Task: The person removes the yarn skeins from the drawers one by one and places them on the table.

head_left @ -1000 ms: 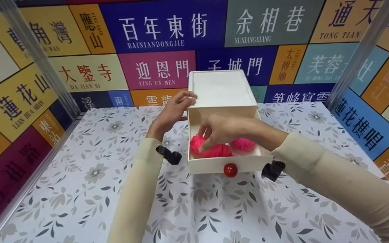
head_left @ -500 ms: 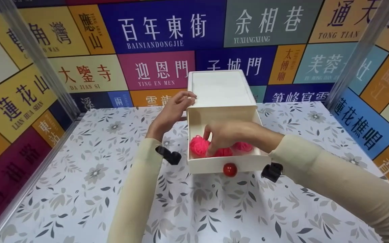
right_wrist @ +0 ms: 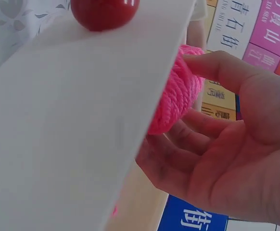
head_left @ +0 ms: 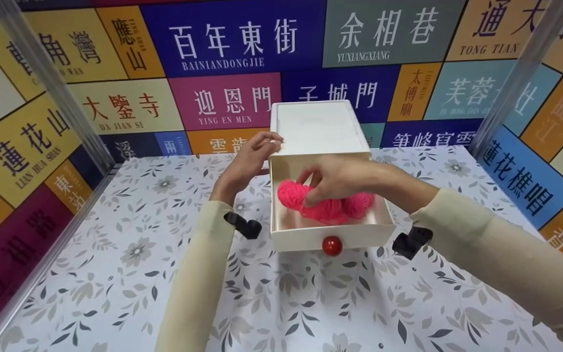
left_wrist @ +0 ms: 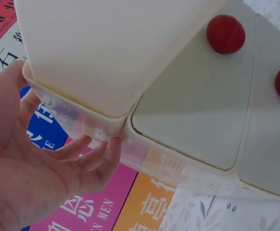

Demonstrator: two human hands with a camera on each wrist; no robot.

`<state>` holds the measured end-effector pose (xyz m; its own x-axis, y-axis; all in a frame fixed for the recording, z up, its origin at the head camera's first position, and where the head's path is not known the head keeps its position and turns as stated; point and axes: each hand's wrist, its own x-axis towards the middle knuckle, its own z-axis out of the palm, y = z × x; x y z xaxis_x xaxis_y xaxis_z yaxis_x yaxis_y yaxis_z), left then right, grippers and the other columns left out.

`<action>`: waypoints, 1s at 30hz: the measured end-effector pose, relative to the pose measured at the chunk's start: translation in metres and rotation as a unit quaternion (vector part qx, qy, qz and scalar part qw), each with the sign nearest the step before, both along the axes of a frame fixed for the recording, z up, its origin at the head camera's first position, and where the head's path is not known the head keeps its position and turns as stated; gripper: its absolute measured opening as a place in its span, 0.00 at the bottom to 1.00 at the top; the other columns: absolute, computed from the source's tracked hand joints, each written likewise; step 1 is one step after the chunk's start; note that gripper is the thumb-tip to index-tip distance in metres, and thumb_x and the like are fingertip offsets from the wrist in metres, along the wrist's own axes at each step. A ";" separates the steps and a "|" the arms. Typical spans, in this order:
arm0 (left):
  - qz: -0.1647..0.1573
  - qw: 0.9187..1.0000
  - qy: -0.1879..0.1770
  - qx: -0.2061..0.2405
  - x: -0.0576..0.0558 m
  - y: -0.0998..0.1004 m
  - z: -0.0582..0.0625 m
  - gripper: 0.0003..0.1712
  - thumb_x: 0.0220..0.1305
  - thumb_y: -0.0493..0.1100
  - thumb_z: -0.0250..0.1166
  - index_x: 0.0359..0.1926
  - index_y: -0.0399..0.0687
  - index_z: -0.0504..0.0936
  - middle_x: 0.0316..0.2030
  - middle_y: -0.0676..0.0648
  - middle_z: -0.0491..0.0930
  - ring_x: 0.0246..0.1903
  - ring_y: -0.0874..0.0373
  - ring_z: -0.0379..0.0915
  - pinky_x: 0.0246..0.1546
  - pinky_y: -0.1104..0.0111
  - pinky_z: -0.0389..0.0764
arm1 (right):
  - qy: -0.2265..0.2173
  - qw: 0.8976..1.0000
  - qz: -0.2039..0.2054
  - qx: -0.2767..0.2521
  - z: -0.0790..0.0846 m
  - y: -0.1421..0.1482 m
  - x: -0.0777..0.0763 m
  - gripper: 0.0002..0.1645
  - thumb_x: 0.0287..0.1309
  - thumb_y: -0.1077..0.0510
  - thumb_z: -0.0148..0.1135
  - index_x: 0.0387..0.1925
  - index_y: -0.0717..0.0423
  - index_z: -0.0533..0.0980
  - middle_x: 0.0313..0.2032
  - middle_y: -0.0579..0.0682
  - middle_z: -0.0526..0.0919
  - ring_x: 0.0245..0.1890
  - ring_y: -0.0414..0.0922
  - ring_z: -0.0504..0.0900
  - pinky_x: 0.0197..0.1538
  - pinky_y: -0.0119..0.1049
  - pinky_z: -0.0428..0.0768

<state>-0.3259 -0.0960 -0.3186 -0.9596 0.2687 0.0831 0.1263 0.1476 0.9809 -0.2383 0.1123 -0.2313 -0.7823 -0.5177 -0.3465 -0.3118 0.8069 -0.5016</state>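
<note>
In the head view, a white drawer unit (head_left: pixel 318 128) stands with its top drawer (head_left: pixel 301 238) pulled out. My right hand (head_left: pixel 342 178) pinches bright pink yarn (head_left: pixel 325 211) over that drawer, thumb on the near side. A wound bundle of the yarn (right_wrist: pixel 176 98) shows between thumb and fingers in the right wrist view, above the drawer's front edge. More pink yarn (head_left: pixel 358 204) bulges under my right wrist. My left hand (head_left: pixel 252 159) grips the unit's upper left edge; its bent fingers (left_wrist: pixel 99 163) press the clear side in the left wrist view.
A red round knob (head_left: pixel 332 245) sticks out from the open drawer's front. Lower drawer fronts (left_wrist: pixel 193 96) with red knobs show in the left wrist view. A floral cloth (head_left: pixel 164 274) covers the table; a colourful sign-covered wall (head_left: pixel 232 44) stands close behind.
My right hand reached down among the yarn, shifting right from the left bundle, then rose with pink yarn, which now sits farther back from the drawer front. My left hand has stayed put.
</note>
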 end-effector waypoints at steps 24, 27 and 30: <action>0.004 1.000 -0.004 0.001 -0.001 0.001 -0.003 0.13 0.75 0.48 0.53 0.55 0.52 0.75 0.59 0.41 0.75 0.62 0.47 0.73 0.63 0.44 0.74 | -0.060 0.985 -0.062 -0.149 0.009 0.074 -0.014 0.31 0.64 0.56 0.63 0.68 0.50 0.70 0.61 0.54 0.79 0.52 0.46 0.80 0.53 0.38 0.82; 0.002 1.000 -0.003 0.000 -0.001 0.001 -0.002 0.13 0.75 0.49 0.53 0.55 0.52 0.75 0.59 0.41 0.75 0.61 0.47 0.73 0.63 0.44 0.74 | -0.053 0.984 -0.069 -0.153 0.012 0.085 -0.016 0.31 0.65 0.55 0.62 0.68 0.49 0.69 0.62 0.54 0.78 0.56 0.47 0.79 0.55 0.39 0.82; 0.001 1.000 -0.001 -0.002 -0.001 0.001 -0.001 0.13 0.75 0.49 0.53 0.55 0.53 0.75 0.58 0.41 0.75 0.61 0.47 0.74 0.62 0.44 0.75 | -0.042 0.985 -0.072 -0.151 0.015 0.095 -0.019 0.31 0.66 0.52 0.62 0.69 0.47 0.69 0.62 0.53 0.77 0.57 0.47 0.79 0.56 0.41 0.82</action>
